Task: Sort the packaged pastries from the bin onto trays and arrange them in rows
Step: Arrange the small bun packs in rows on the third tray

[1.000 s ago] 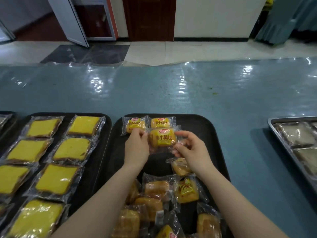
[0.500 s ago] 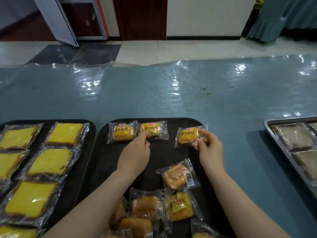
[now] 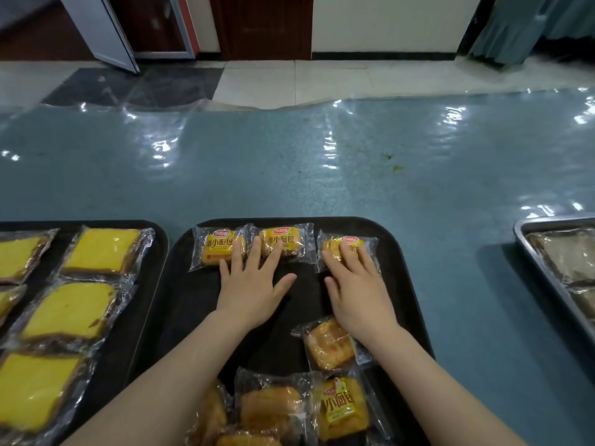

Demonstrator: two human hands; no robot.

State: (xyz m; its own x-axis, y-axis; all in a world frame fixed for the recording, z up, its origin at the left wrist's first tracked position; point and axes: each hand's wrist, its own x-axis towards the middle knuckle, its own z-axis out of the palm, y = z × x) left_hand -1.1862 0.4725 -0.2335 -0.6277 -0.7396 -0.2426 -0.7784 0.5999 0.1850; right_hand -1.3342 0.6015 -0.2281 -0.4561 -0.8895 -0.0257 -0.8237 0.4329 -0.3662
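While the left black tray (image 3: 157,252) sits full of flat yellow cake slices (image 3: 69,312) in crinkly clear wrap, the middle black tray (image 3: 396,252) has three little bread packs along its far edge. Left hand (image 3: 249,284) lies flat, fingers spread, tips on the first bun pack (image 3: 215,247) and second bun pack (image 3: 283,241). Right hand (image 3: 357,284) is flat too, pressing the third bun pack (image 3: 349,244). Loose glossy packs (image 3: 325,346) pile at the near end; a metal tray (image 3: 528,249) sits far right.

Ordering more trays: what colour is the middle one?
Black, seen in the head view: middle tray.
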